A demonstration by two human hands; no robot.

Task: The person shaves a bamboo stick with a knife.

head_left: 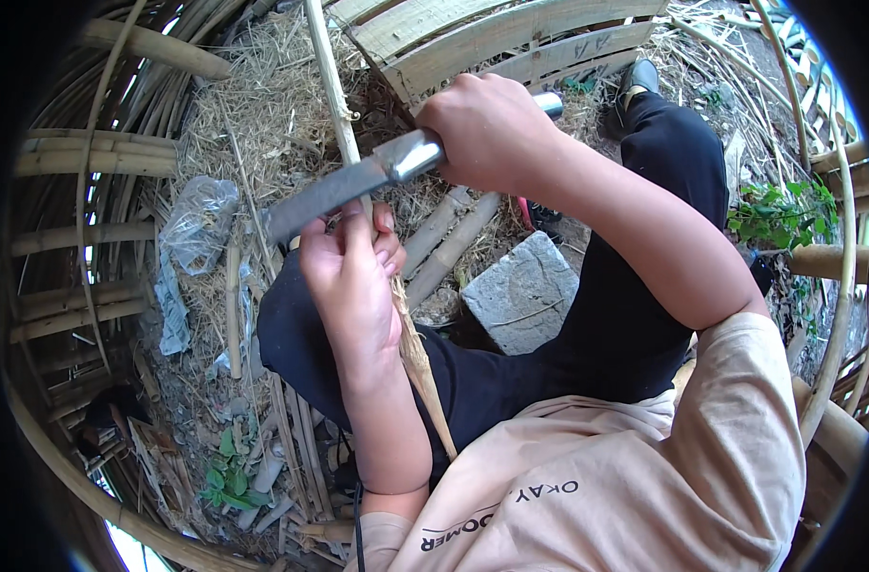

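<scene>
My right hand [492, 132] is wrapped round the shiny metal handle of a large knife [332, 197], whose end pokes out past my fist. Its broad, dull blade points left and lies across a long peeled wooden stick [332, 81]. Just below the blade, my left hand [351, 276] is closed round the stick, thumb up near the metal. A curl of shaved wood clings to the stick above the blade. The stick's lower end tapers and rests against my shirt, passing over my dark trousers [492, 377].
A slatted wooden crate [511, 57] stands ahead. Between my legs lie a stone block [522, 291] and pieces of split bamboo [454, 238]. To the left are a clear plastic bag [201, 210] and a bamboo fence [101, 153]. Straw and shavings cover the ground.
</scene>
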